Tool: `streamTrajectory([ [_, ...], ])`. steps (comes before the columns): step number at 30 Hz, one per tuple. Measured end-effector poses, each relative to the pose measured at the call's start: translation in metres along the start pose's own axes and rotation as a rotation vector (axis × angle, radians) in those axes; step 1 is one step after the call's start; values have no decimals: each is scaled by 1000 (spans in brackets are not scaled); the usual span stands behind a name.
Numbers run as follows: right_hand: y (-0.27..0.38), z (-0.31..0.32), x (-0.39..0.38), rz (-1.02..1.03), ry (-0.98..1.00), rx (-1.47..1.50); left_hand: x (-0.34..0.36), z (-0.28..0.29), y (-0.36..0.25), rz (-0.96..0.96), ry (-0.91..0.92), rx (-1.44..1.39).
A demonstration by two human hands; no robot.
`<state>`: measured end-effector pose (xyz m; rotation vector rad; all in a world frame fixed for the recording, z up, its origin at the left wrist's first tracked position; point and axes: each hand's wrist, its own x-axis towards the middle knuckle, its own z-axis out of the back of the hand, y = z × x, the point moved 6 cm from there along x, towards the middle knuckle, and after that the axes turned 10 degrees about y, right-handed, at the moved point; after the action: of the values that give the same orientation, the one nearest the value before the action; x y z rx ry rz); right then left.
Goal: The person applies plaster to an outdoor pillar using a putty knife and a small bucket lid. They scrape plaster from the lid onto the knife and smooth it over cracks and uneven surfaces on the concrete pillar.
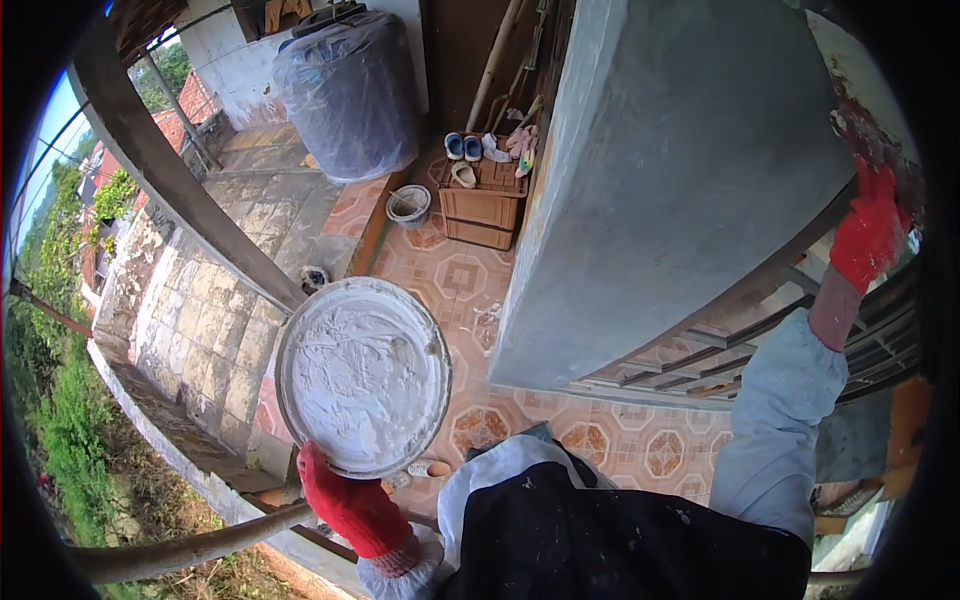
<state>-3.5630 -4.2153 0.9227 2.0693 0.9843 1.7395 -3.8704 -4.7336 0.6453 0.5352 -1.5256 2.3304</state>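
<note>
Round tray (286, 390) of white paste (362, 378), gripped at its near rim!
And there's the left hand, (350, 505) red-gloved, pinching that rim, tray out over the tiled floor, (660, 450) left of the grey wall (690, 190). Looks stiff and weighty, I'd say, the paste soft and slippery; a palm beneath the middle would steady it. Right hand (868, 232) up high at the far right: whether it's clutching anything, I can't tell!
</note>
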Motion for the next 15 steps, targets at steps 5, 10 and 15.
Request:
streamTrajectory([
  [5,-37,-44,-141,-189,108,-3,13,37,140,375,-128,-403],
  [10,-111,-145,-314,-681,223,73,38,43,223,594,-290,-769],
  [15,-153,-223,-437,-1092,407,255,73,43,267,497,-109,-406],
])
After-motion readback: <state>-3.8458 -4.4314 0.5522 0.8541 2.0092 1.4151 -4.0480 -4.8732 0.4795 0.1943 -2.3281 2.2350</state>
